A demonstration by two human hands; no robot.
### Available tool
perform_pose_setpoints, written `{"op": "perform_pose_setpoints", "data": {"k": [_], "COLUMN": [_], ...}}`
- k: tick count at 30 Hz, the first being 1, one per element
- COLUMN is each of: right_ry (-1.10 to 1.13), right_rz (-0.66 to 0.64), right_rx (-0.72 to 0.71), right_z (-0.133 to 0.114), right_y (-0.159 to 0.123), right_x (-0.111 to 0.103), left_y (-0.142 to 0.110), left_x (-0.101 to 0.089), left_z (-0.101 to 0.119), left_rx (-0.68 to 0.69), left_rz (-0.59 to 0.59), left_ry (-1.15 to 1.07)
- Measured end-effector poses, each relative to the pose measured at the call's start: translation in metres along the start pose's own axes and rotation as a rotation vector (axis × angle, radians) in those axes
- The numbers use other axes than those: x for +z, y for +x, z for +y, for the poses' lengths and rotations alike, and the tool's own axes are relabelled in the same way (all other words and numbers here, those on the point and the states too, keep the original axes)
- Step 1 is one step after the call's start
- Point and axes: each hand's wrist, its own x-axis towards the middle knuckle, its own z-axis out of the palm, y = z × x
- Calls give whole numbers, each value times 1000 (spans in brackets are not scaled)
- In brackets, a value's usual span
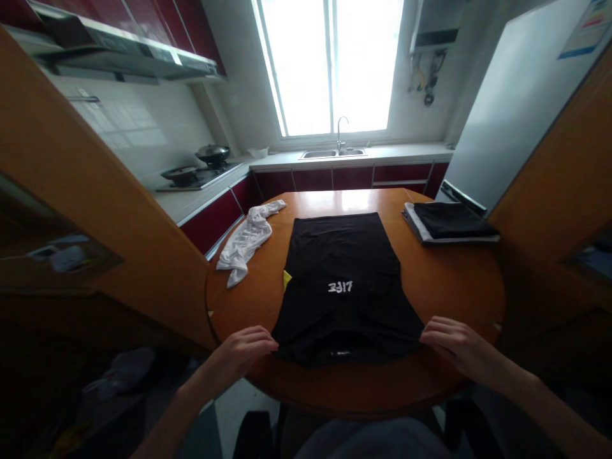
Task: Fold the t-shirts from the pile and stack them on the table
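Observation:
A black T-shirt [342,255] lies spread on the wooden table, its collar toward me and its hem toward the window. White lettering on its front appears upside down from here. My left hand [248,344] pinches the shirt's near left corner, by the sleeve or shoulder. At the near right corner, my right hand [442,335] grips the fabric in the same way. A small yellow piece [287,279] sticks out from beneath the shirt's left edge; most of it is hidden.
The round wooden table [440,280] carries a crumpled white garment [251,236] at left and a stack of folded clothes [452,223] at right. Beyond are a counter with a sink [335,153], a stove [203,175] with pans, and a fridge [516,108].

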Motion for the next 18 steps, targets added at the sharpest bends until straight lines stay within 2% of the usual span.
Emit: {"op": "perform_pose_setpoints", "data": {"k": [4, 9, 13, 18], "right_ry": [156, 283, 363, 503], "right_rz": [-56, 15, 88, 156], "right_rx": [108, 227, 284, 365], "right_z": [-12, -10, 15, 67], "right_y": [-4, 14, 48, 105], "right_x": [-21, -34, -37, -48], "left_y": [-4, 8, 33, 79], "left_x": [-12, -20, -23, -36], "left_z": [15, 14, -12, -59], "left_rx": [-28, -133, -209, -324], "left_rz": [-7, 31, 173, 337], "left_ry": [-78, -225, -280, -303]}}
